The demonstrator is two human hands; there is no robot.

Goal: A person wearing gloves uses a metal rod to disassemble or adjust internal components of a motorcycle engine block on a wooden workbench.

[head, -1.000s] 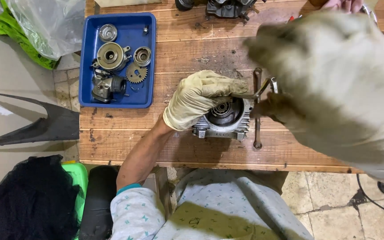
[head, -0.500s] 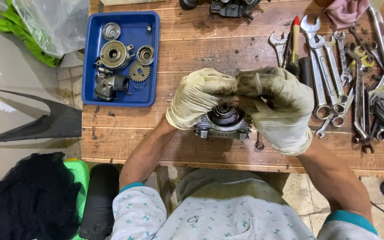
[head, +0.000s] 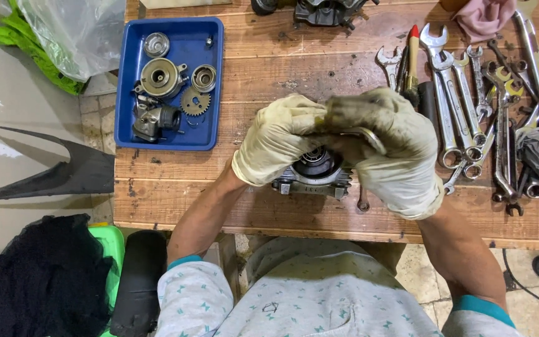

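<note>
A finned grey engine part (head: 312, 175) with a dark round bore stands on the wooden workbench (head: 282, 62) near its front edge. Both my hands wear dirty pale gloves and meet just above it. My left hand (head: 276, 140) grips the part's top left side. A thin metal ring (head: 369, 138) is pinched in the fingers of my right hand (head: 394, 150), right over the bore. How the ring sits against the part is hidden by my fingers.
A blue tray (head: 210, 134) at the left holds gears, round housings and a dark fitting. Several spanners (head: 463, 106) and a red-tipped brush (head: 412, 56) lie at the right. A pink rag (head: 485, 17) and dark engine parts (head: 319, 11) sit at the back edge.
My right hand came down from close in front of the camera onto the engine part beside my left hand, and now holds a metal ring there.
</note>
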